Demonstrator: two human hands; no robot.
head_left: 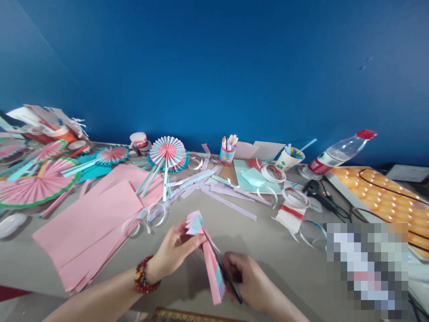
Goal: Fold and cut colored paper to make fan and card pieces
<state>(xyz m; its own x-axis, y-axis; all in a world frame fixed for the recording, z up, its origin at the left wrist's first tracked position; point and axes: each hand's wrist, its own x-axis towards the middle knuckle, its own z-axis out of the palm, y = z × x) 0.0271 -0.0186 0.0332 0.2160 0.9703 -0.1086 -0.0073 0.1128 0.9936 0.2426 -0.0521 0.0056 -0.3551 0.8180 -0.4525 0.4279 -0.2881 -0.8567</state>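
Observation:
My left hand (177, 250), with a red beaded bracelet at the wrist, pinches a folded pleated paper (212, 273) near its upper middle. The paper is pink with pale blue and lilac edges. Its upper end spreads into a small fan, and the lower end hangs down toward me. My right hand (243, 277) is curled round a slim black tool (231, 281) that lies along the paper's right side. The tool's narrow upper end reaches the pinch, where a thin pink sliver sticks out. Whether it is scissors or a knife I cannot make out.
Pink sheets (100, 219) lie at left, near finished paper fans (40, 183). A round fan (167, 152) stands behind. Lilac strips (231, 205), tape rolls (157, 214), a pen cup (228, 154), a paper cup (290, 158), a leaning bottle (338, 154) and a glue gun (320, 197) surround the hands.

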